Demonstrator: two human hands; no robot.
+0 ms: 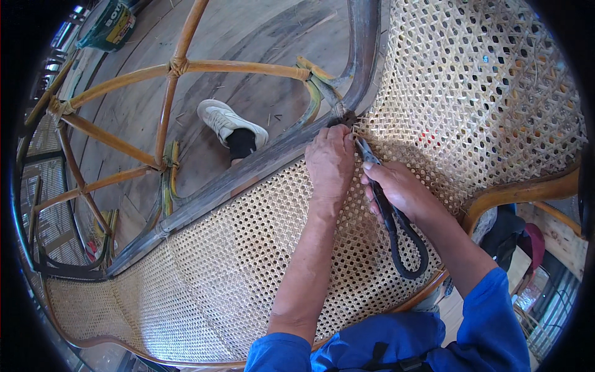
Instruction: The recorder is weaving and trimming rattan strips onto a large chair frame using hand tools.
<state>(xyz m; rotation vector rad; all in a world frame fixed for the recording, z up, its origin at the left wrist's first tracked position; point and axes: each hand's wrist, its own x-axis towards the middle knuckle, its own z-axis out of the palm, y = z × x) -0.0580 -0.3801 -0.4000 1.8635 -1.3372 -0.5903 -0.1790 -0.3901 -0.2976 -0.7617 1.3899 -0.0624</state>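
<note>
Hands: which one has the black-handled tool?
The right hand, the one at picture right, is closed around the black-handled tool. The left hand grips no part of it; its fingers are at the dark frame rail.

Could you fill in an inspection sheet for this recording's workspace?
Surface: woven cane panel, open weave, edged by a dark wooden rail.
Job's things: pliers-like tool with black looped handles, its tip near the rail's joint.
Clutter: small scraps on the floor.
Hands: left hand at the rail, its grip hidden; right hand holds the tool.
Cables: nothing seen.
Surroundings: pole framework, green container, white shoe.
</note>
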